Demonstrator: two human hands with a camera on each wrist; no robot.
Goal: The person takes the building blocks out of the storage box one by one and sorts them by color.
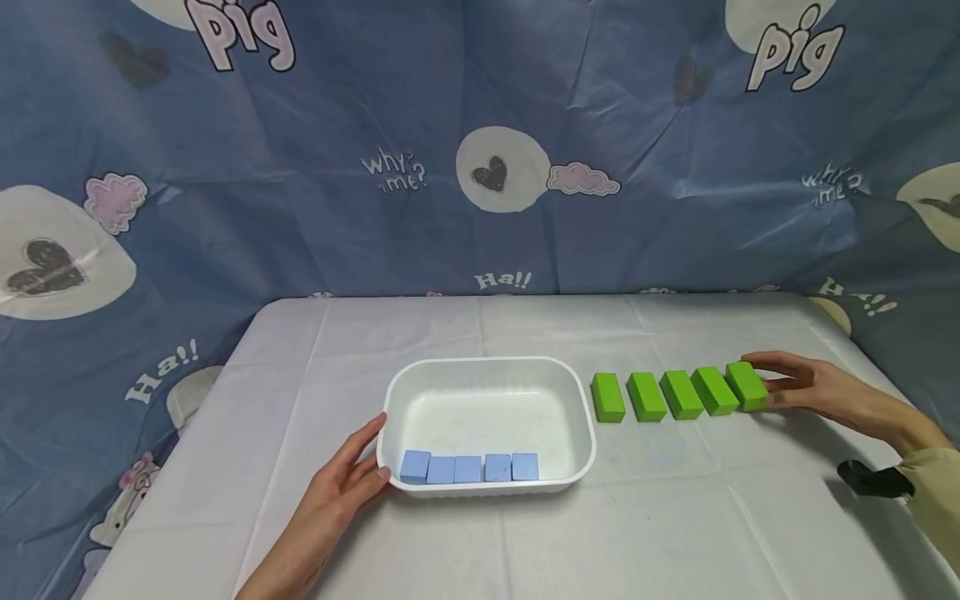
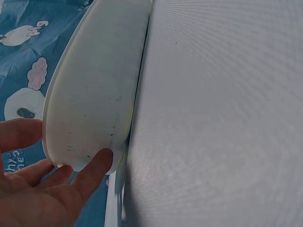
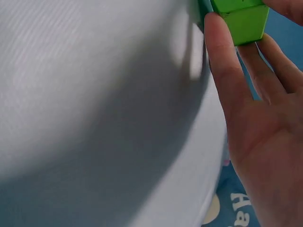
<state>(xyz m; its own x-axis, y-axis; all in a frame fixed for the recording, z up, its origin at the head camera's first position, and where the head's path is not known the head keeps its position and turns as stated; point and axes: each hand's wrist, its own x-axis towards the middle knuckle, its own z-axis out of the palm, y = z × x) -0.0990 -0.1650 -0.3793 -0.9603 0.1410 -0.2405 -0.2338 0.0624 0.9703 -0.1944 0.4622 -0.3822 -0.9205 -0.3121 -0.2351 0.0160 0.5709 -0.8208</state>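
My left hand (image 1: 330, 500) holds the left end of a white plastic tray (image 1: 487, 362), its thumb at the near corner and the other fingers along the end wall. In the left wrist view the hand (image 2: 52, 189) touches the tray's outer wall (image 2: 94, 90). Inside the tray, several light blue blocks (image 1: 468, 469) line its near side. At the right, my right hand (image 1: 832, 392) grips a green block (image 1: 747, 385) by its sides, the rightmost of a row. Up close in the right wrist view, the hand's fingers (image 3: 222, 52) lie against this green block (image 3: 244, 23).
Several more green blocks, among them the leftmost one (image 1: 607, 397), stand in a slanted row between tray and right hand. A white cloth covers the table (image 1: 637, 533). Behind it hangs a blue printed curtain (image 1: 337, 233). A dark strap end (image 1: 873, 481) hangs by the right sleeve.
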